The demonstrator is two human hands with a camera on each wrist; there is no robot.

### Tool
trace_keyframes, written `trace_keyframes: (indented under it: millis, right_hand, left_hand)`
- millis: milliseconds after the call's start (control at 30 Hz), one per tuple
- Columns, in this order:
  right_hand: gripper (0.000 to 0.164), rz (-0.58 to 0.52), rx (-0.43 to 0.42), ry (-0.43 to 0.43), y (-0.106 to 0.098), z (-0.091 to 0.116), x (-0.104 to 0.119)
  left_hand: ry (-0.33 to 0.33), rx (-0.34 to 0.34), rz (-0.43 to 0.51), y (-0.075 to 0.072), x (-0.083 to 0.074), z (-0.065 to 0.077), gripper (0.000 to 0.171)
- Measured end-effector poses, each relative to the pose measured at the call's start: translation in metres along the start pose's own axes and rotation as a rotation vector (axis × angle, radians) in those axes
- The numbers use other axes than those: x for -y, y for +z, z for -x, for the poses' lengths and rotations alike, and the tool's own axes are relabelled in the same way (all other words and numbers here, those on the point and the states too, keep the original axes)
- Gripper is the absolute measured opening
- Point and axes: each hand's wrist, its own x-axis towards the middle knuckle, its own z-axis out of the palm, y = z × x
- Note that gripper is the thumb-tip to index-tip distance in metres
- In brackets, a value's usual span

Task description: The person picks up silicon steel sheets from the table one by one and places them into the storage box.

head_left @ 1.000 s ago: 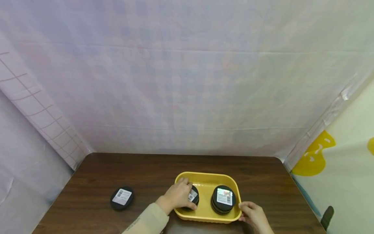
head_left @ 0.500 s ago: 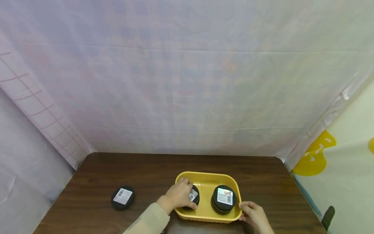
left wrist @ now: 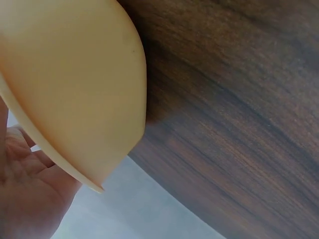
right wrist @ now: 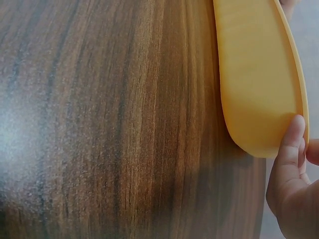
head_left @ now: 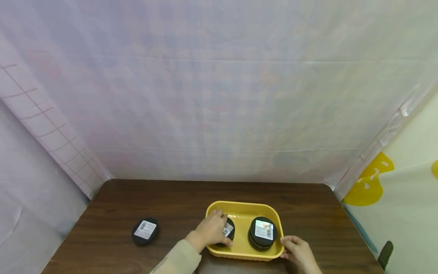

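A yellow plastic basin [head_left: 241, 252] stands on the brown table with two stacks of flat black round discs in it. On the right stack [head_left: 262, 232] the top disc bears a white barcode label. My left hand [head_left: 213, 227] reaches over the basin's left side and grips the left stack [head_left: 228, 229], covering much of it. In the left wrist view that hand [left wrist: 35, 184] shows behind the basin's wall [left wrist: 79, 84], its fingertips hidden. My right hand [head_left: 297, 250] pinches the basin's right rim between thumb and fingers, also visible in the right wrist view at the basin's corner [right wrist: 259, 99].
A single black disc [head_left: 145, 231] with a white label lies on the table [head_left: 171, 198], left of the basin. Pale curtains [head_left: 219, 114] hang behind and at both sides. A dark object [head_left: 385, 254] shows beyond the table's right edge.
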Motion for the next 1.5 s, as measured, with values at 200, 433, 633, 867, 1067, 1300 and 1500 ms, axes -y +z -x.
trace_keyframes:
  millis: [200, 433, 633, 867, 1067, 1300, 1500]
  right_hand:
    - [0.016, 0.005, -0.006, -0.003, 0.001, 0.0, 0.0]
    - [0.016, 0.007, -0.023, 0.0, 0.002, 0.0, 0.001]
    - [0.016, 0.006, -0.025, -0.004, -0.001, 0.001, 0.003]
    - [0.017, 0.01, -0.027, -0.004, -0.001, 0.001, 0.005]
    - [0.019, 0.016, -0.02, 0.003, 0.001, 0.002, 0.003]
    - [0.02, 0.02, -0.022, -0.007, 0.001, 0.001, 0.003]
    - [0.02, 0.023, 0.005, -0.022, 0.0, 0.002, 0.003]
  left_hand:
    - [0.002, -0.004, 0.003, -0.001, -0.002, 0.0, 0.091]
    - [-0.029, 0.007, 0.012, -0.005, -0.007, 0.0, 0.091]
    - [-0.05, 0.023, -0.022, -0.009, -0.015, -0.002, 0.094]
    - [-0.071, 0.051, 0.015, -0.009, -0.014, -0.002, 0.097]
    - [-0.072, 0.063, 0.041, -0.007, -0.012, -0.001, 0.098]
    - [-0.073, 0.038, 0.053, -0.008, -0.01, 0.002, 0.101]
    - [-0.066, 0.026, 0.093, -0.006, -0.009, 0.004, 0.103]
